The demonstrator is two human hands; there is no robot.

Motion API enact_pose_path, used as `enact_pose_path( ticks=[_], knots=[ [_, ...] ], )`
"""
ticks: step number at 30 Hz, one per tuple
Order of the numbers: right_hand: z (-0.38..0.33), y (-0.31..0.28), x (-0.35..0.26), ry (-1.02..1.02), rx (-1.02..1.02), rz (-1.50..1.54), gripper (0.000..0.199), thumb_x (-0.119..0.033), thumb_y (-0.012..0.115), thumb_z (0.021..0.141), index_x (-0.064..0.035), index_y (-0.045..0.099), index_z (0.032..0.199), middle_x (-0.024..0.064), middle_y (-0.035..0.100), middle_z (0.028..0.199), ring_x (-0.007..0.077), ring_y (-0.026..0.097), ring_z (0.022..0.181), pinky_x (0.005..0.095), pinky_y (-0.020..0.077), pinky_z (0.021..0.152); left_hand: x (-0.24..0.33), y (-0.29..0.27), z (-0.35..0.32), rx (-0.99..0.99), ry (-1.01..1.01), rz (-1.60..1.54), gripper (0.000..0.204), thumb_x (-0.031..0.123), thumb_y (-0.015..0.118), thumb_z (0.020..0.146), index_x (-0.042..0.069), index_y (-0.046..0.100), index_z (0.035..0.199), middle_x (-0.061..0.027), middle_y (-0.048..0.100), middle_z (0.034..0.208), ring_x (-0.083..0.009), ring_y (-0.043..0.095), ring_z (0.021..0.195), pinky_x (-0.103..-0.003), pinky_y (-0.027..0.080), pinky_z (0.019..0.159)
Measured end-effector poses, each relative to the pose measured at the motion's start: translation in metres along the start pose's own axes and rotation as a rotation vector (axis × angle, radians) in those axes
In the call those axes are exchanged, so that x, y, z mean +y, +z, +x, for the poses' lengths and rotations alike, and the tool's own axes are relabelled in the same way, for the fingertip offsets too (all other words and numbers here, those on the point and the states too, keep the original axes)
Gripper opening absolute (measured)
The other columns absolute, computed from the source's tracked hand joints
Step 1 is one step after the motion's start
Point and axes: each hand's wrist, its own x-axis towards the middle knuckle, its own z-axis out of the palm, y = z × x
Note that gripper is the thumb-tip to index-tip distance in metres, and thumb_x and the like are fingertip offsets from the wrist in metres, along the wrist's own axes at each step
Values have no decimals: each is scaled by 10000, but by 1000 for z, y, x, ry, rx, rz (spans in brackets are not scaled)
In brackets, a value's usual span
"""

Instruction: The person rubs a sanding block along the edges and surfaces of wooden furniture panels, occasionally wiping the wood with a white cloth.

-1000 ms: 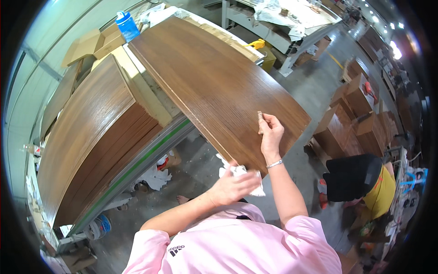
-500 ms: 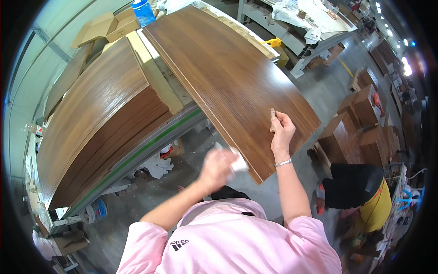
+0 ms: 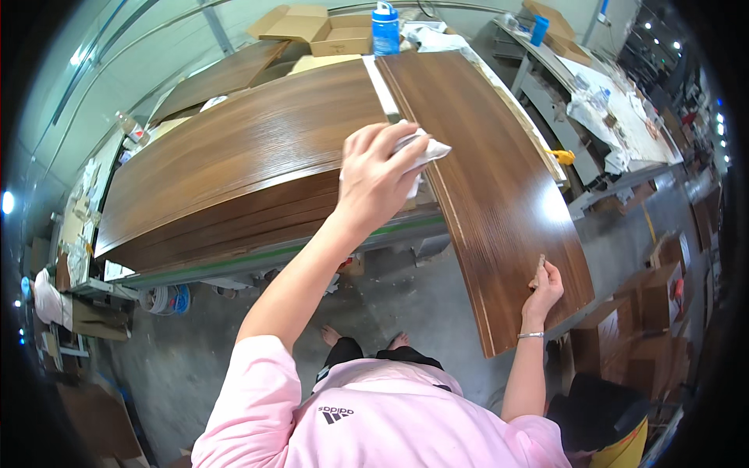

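Note:
A long dark brown wood-grain panel (image 3: 499, 179) lies tilted, its near end lower, beside a stack of similar panels (image 3: 234, 164). My left hand (image 3: 374, 179) is raised over the panel's left edge and grips a crumpled white cloth (image 3: 425, 150). My right hand (image 3: 544, 285) rests on the panel's near right part, near its corner, and pinches a small tan stick (image 3: 538, 269) against the surface. A bracelet is on my right wrist.
A blue bottle (image 3: 385, 27) and open cardboard boxes (image 3: 320, 31) stand at the far end. A cluttered workbench (image 3: 616, 117) runs along the right. Cardboard boxes (image 3: 663, 288) sit on the floor at right. A person with a dark cap (image 3: 601, 421) is at lower right.
My left hand with the white cloth has risen from the panel's near edge to farther up its left edge. My right hand has stayed on the panel's near end.

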Motion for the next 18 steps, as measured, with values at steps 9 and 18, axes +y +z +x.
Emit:
enact_pose_path(
  ticks=[9,18],
  knots=[
    [5,-9,4,43,86,-60,158,-52,618,938,39,662,1061,-42,517,738,32,406,597,214,362,540,-116,-82,-100,-259,-234,297,314,175,762,813,111,700,1114,-44,704,1187,-254,645,1142,-549,353,1110],
    [-35,94,-38,-118,-48,-158,166,-126,726,938,27,693,993,-38,548,797,17,436,628,181,336,521,-218,-255,-161,-105,-543,545,264,201,673,863,111,730,1105,-91,728,1080,-295,662,1006,-429,445,939]
  ],
)
